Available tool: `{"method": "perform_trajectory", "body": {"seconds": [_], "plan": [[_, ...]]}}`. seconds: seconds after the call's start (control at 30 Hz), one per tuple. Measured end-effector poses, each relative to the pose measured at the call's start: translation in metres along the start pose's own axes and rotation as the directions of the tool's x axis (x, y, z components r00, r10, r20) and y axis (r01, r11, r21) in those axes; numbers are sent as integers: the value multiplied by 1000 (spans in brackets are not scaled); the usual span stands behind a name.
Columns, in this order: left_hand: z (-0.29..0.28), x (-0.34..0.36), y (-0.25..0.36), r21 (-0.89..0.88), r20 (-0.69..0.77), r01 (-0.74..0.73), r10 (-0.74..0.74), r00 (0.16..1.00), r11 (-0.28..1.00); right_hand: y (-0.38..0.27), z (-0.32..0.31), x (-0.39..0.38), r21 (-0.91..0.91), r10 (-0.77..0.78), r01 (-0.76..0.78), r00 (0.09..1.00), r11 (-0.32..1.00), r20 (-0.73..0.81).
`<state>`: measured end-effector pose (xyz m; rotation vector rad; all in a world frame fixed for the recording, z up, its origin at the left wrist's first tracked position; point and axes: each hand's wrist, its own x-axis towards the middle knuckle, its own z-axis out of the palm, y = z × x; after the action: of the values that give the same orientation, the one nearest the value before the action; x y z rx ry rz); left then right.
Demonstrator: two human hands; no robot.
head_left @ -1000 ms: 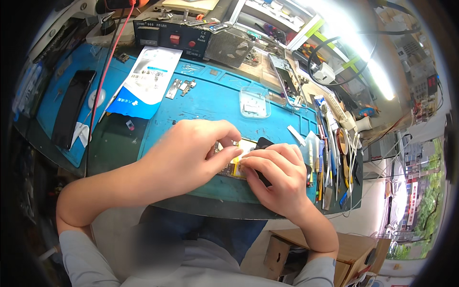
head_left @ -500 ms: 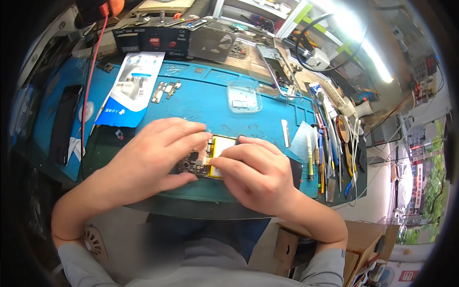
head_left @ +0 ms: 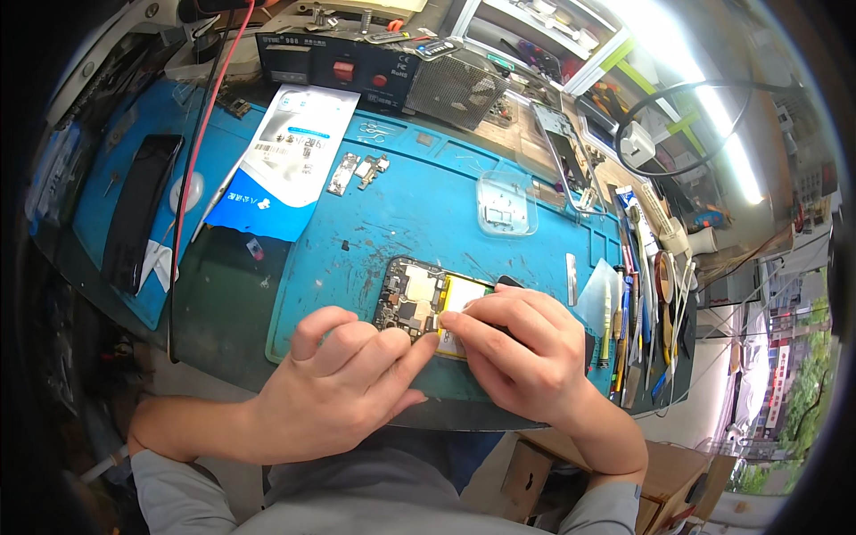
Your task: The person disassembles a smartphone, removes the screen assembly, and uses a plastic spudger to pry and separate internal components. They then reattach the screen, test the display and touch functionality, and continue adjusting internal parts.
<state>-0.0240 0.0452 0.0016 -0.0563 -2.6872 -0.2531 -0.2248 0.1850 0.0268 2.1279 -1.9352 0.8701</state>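
Observation:
An opened smartphone lies on the blue mat in front of me, its circuit board (head_left: 415,290) bare at the left and a white battery with yellow edges (head_left: 464,292) at the right. My left hand (head_left: 343,383) is at the phone's lower left; its index fingertip touches the board's lower edge beside the battery, the thumb is apart and the other fingers are bent, holding nothing. Across the battery, my right hand (head_left: 526,348) has thumb and index finger pinched at the seam between battery and board. What sits in that pinch is hidden by the fingertips.
Left of the phone are a white-and-blue packet (head_left: 290,160) and a dark phone (head_left: 143,214). Behind it stand a clear plastic box (head_left: 506,203) and a black device with red switches (head_left: 330,71). Tweezers, screwdrivers and other tools (head_left: 629,312) line the right side.
My left hand has come down and nearer, off the board's top, curling its fingers and uncovering the board. My right hand stays at the battery's edge. The whole view has shifted.

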Motion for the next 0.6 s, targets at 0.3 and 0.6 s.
{"method": "perform_trajectory", "body": {"seconds": [0.3, 0.6], "plan": [[6, -2, 3, 52, -66, 33, -29, 997, 998, 2, 2, 2, -36, -31, 31, 999, 999, 13], [7, -2, 3, 53, -59, 6, -3, 998, 999, -2, 2, 3, -138, -86, 97, 993, 986, 85]]}}
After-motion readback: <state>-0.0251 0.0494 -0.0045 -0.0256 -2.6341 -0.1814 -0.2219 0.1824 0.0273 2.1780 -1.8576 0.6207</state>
